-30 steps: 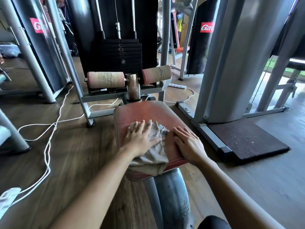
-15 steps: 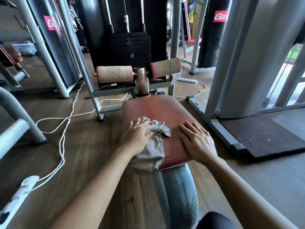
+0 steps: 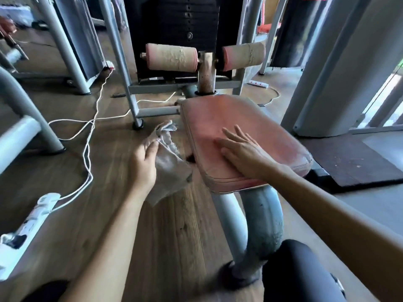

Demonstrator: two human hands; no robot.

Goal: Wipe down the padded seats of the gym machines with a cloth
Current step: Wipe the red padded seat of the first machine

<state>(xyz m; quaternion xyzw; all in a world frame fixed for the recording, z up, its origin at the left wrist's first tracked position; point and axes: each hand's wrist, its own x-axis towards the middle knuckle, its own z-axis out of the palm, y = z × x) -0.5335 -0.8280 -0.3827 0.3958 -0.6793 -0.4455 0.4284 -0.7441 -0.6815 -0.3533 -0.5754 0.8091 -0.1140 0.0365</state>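
Our left hand (image 3: 142, 164) grips the grey cloth (image 3: 172, 173). The fingers are curled into a bunch of it, though motion blur hides exactly how they close. The rest of the fabric hangs loose below and ahead of the knuckles. The cloth is off the red padded seat (image 3: 218, 112), just beside its left edge and hanging above the wooden floor. It may brush the side of the pad, but we cannot tell.

Our right hand (image 3: 244, 153) lies flat on the seat's near half, fingers straight and slightly spread, palm down on the vinyl and holding nothing.

The seat lies to the right of the cloth, so we judge the next stroke must bring the left hand rightward and up onto the pad. The seat's long axis runs away from us toward the two worn foam rollers (image 3: 172, 57) at its far end, and strokes would follow that line. The left hand carries the cloth, while the right is already on the pad.

A white cable (image 3: 87, 149) trails on the floor left of the seat, and a curved grey post (image 3: 261, 221) supports it underneath.
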